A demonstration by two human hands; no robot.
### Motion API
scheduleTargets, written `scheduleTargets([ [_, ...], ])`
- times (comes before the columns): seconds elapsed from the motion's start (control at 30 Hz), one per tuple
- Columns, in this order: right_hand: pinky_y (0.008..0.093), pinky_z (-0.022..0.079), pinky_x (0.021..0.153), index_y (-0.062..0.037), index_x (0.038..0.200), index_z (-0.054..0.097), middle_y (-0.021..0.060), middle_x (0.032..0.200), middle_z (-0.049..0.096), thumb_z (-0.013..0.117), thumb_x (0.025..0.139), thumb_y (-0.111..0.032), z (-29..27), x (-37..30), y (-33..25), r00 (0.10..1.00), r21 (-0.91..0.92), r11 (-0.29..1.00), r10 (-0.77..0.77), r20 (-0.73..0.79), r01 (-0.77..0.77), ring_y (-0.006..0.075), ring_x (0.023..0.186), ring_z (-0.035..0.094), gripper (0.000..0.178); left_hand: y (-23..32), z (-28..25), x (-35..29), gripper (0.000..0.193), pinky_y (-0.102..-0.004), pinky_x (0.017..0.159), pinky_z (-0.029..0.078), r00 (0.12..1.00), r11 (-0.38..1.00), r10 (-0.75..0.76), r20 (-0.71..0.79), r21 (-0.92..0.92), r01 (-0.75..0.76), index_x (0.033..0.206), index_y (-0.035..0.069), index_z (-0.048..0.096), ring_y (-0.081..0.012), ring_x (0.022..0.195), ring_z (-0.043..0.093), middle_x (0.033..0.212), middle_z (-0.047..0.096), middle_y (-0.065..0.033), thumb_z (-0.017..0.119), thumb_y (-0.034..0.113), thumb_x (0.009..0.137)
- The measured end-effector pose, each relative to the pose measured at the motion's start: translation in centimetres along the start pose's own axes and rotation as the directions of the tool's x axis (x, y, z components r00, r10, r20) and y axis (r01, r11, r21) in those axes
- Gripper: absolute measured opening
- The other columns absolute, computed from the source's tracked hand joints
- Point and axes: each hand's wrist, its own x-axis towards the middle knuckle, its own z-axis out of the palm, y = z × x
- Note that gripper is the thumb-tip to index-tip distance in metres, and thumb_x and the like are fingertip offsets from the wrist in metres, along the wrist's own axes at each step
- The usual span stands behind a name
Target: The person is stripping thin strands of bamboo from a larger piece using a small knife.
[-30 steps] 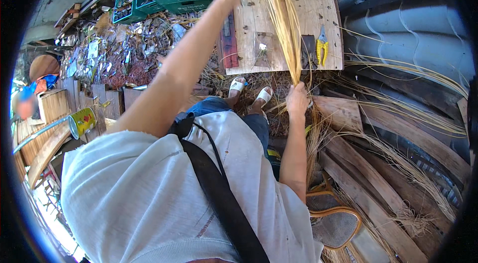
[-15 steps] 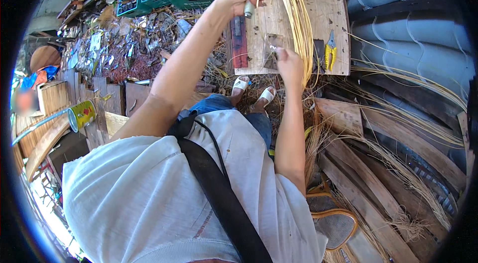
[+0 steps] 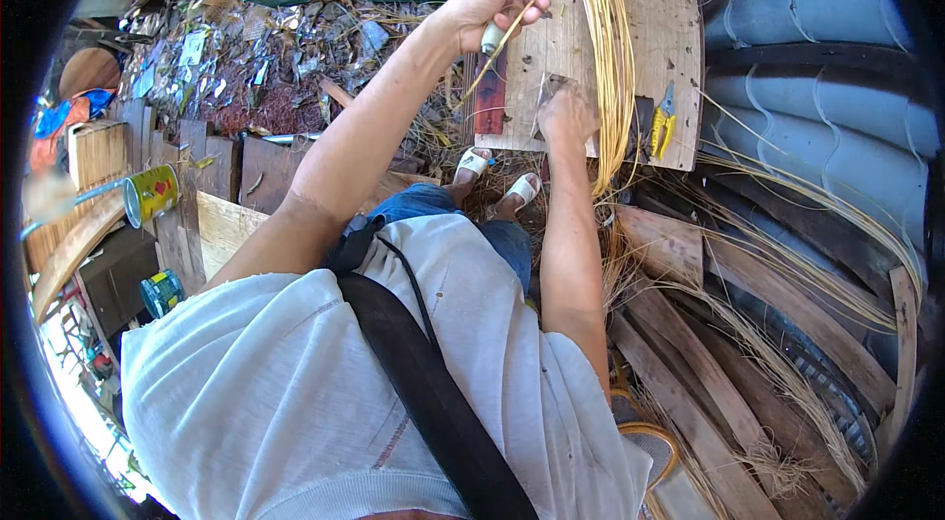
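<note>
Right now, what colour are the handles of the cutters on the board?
The handles are yellow, seen best in the head view.

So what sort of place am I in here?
Probably a makeshift workshop: a bundle of straw-colored strips and yellow-handled cutters lie on a wooden board, with loose planks nearby.

On my feed I record a pale wooden counter (image 3: pixel 658 38), spotted dark, with red along its left edge. A bundle of yellow strips (image 3: pixel 610 48) lies lengthwise, overhanging the near edge; to its right rest a dark flat piece (image 3: pixel 643 115) and yellow-handled shears (image 3: pixel 662 123).
</note>
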Motion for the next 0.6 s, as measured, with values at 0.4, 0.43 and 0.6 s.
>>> scheduleTargets([
  [0.4,0.0384,0.049,0.085,-0.0039,0.112,0.063,0.0189,0.109,0.064,0.061,0.085,-0.021,11.4,-19.1,23.4,0.905,-0.045,0.949,0.311,0.292,-0.312,0.0344,0.098,0.062,0.032,-2.1,3.1,0.2,0.012,-0.0101,0.033,0.034,1.0,1.0,-0.011,0.015,-0.015,0.011,0.094,-0.001,0.052,-0.0071,0.071,0.064,0.085,0.061,-0.0054,0.049,0.011,0.095],
  [0.43,0.0373,0.048,0.087,-0.004,0.119,0.059,0.0188,0.116,0.06,0.061,0.086,-0.022,11.0,-17.3,21.4,0.984,0.329,0.929,0.137,0.117,-0.169,0.0325,0.102,0.061,0.037,-2.6,4.2,0.5,0.012,-0.0107,0.034,0.034,1.0,0.999,-0.002,0.001,-0.054,0.003,0.095,-0.001,0.052,-0.0084,0.073,0.065,0.086,0.061,-0.0057,0.048,0.011,0.095],
  [0.6,0.0274,0.049,0.077,-0.0046,0.124,0.05,0.0097,0.099,0.064,0.053,0.094,-0.027,0.0,-10.3,2.8,0.942,0.933,-0.237,-0.133,-0.308,0.271,0.0176,0.086,0.062,0.037,-4.6,6.6,1.7,0.013,-0.0131,0.036,0.036,0.995,0.994,0.097,0.019,-0.047,-0.096,0.094,0.001,0.05,-0.014,0.084,0.067,0.089,0.06,-0.0057,0.045,0.013,0.097],
])
